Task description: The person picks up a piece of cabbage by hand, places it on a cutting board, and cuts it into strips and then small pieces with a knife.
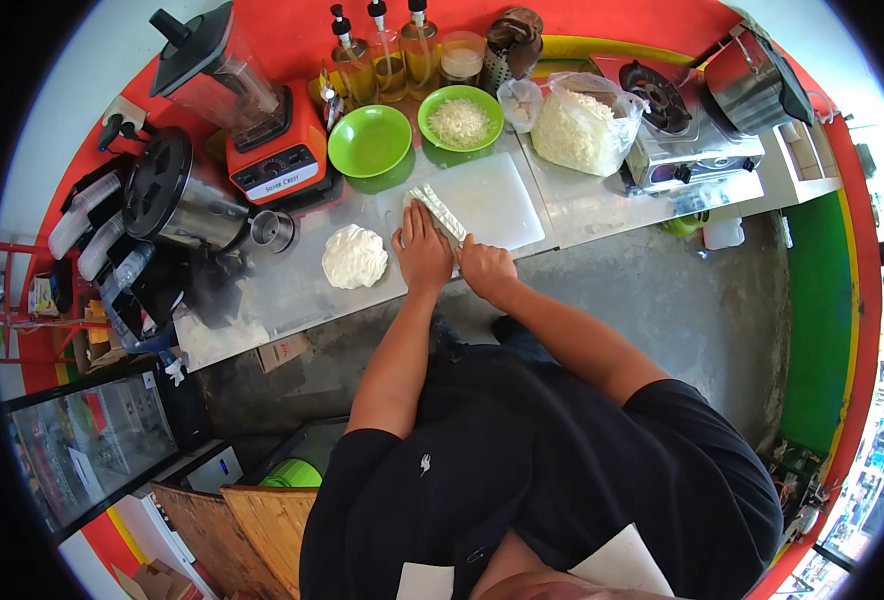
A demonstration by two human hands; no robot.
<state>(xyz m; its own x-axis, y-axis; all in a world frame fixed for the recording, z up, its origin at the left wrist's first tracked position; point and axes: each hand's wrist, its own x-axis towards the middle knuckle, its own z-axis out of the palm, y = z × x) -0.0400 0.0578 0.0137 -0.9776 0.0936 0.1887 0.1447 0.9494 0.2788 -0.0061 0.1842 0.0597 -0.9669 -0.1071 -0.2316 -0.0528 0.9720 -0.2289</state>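
Observation:
My left hand [424, 250] lies with its fingers stretched out at the near left part of a white cutting board [507, 195], beside a long, narrow, pale blade with dark marks [444, 213]. The fingertips touch something white, mostly hidden under them. My right hand [487, 268] is closed at the near end of the blade, as on a knife; the handle is hidden in the fist. A round white lump like dough [354, 257] sits on the metal table [297, 290], left of my left hand.
Behind the board are an empty green bowl [369, 141], a green bowl of white shreds [460, 122] and a plastic bag of shreds [584, 125]. A red blender [277, 165], pump bottles [387, 65] and a pot [752, 85] by a gas stove [687, 150] surround them.

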